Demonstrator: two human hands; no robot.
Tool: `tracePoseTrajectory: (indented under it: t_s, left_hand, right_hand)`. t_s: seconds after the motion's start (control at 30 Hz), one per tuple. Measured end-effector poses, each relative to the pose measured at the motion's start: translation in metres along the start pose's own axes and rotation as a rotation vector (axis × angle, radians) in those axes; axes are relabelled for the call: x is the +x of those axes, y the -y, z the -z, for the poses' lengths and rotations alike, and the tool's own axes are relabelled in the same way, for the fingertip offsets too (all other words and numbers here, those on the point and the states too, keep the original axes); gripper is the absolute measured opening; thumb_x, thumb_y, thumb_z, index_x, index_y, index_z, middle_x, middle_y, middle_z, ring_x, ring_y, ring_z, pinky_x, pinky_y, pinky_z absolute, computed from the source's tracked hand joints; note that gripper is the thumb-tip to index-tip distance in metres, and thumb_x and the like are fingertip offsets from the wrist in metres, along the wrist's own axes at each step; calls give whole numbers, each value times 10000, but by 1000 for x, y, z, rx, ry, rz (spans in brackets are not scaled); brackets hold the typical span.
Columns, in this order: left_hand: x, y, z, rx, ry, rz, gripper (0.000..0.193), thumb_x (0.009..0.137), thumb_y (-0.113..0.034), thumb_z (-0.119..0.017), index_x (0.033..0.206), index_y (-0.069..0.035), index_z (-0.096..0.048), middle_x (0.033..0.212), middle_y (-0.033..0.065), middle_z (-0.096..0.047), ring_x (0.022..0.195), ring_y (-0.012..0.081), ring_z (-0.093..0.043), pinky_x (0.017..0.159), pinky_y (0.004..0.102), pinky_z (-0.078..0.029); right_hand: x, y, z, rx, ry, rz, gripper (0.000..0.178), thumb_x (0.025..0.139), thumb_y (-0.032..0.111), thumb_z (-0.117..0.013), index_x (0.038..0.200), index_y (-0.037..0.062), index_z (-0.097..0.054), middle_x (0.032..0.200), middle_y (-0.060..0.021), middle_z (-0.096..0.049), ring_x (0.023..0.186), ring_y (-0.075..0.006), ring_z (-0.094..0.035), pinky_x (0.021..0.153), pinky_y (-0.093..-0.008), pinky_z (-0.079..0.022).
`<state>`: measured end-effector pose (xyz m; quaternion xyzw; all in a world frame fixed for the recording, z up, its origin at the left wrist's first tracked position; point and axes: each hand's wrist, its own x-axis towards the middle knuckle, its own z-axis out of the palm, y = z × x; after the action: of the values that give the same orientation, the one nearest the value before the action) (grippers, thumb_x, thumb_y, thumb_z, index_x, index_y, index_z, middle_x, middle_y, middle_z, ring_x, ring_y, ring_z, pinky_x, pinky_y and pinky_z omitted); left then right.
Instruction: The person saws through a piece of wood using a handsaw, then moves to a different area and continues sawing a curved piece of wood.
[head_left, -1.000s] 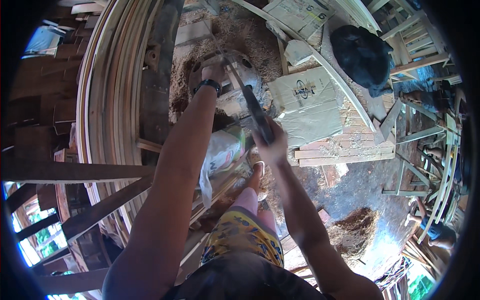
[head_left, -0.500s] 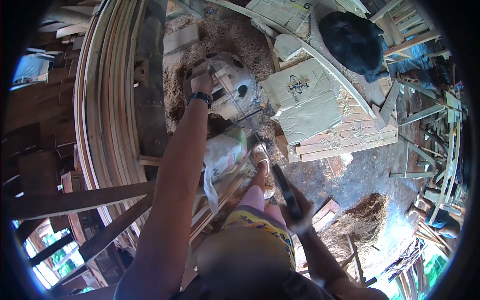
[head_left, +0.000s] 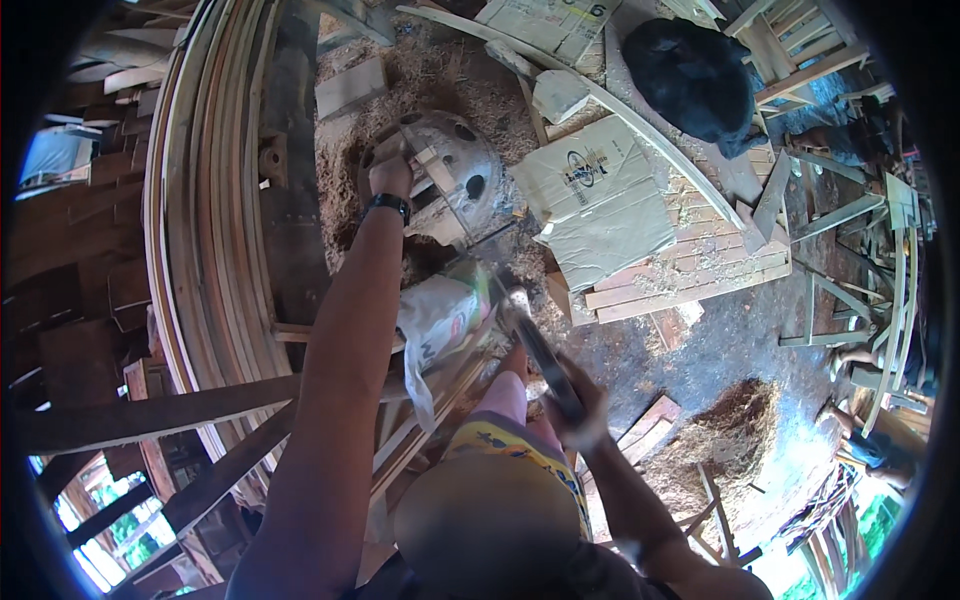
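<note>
My left hand point(head_left: 390, 175), with a dark watch on the wrist, is closed at the top of a grey rounded thing with holes point(head_left: 482, 160), like a wheel rim. Its fingertips are hidden; beside them lies a small pale wood piece point(head_left: 437, 172). In my right hand point(head_left: 580, 405) is a long tool with a dark, thick grip point(head_left: 548, 365); I cannot make out its exact kind. A thin straight part runs from the grip toward the wood piece. Near it, a dark thin bar point(head_left: 490, 235) lies crosswise. The right fingers wrap round the grip, blurred.
A white plastic bag point(head_left: 440, 325) lies below the rounded thing. Long stacked boards point(head_left: 215, 200) stand at the left. To the right, flattened cardboard point(head_left: 610, 235) covers part of a slatted wood panel point(head_left: 700, 275). A black bag-like bundle point(head_left: 690, 80) and a sawdust heap point(head_left: 730, 430) lie farther right.
My right hand and the tool have moved forward and a little left, toward the rounded thing. My left hand stays at the same spot on it. The whole view has shifted slightly.
</note>
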<state>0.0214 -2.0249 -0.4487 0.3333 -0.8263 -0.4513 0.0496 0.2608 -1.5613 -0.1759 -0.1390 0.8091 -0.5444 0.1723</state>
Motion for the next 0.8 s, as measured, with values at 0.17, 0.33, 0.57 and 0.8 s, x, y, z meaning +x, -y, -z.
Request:
tracePoseTrajectory:
  t_s: [0.17, 0.33, 0.57, 0.8]
  left_hand:
    - [-20, -35, 16, 423, 94, 17, 392, 983, -210, -603, 1353, -80, -612, 1054, 99, -752, 985, 204, -729, 763, 318, -583]
    - [-38, -64, 26, 679, 145, -113, 489, 862, -183, -688, 1340, -95, -628, 1145, 124, -744, 1031, 238, -724, 883, 357, -567]
    - [-39, -70, 16, -9, -33, 243, 370, 971, -372, -577, 1197, -110, -707, 1133, 163, -734, 1070, 313, -701, 918, 417, -539]
    - [-45, -81, 15, 700, 82, 81, 316, 1015, -271, -472, 1107, -162, -754, 1099, 145, -743, 1076, 302, -706, 912, 423, -540]
  right_hand:
    - [-18, 23, 20, 81, 18, -137, 594, 819, 110, -712, 1373, -40, -558, 1142, -248, -714, 996, -298, -745, 850, -368, -581]
    - [155, -2, -70, -123, -161, 188, 486, 851, 142, -706, 1323, 97, -599, 766, -129, -711, 688, -297, -735, 610, -395, -573]
    - [112, -33, -70, 22, -177, 156, 479, 856, 165, -753, 1302, 44, -625, 937, -137, -727, 779, -229, -708, 678, -347, -555]
    - [-54, 17, 42, 9, 7, -138, 536, 797, 43, -698, 1312, -63, -596, 1052, -129, -731, 833, -146, -670, 736, -308, -540]
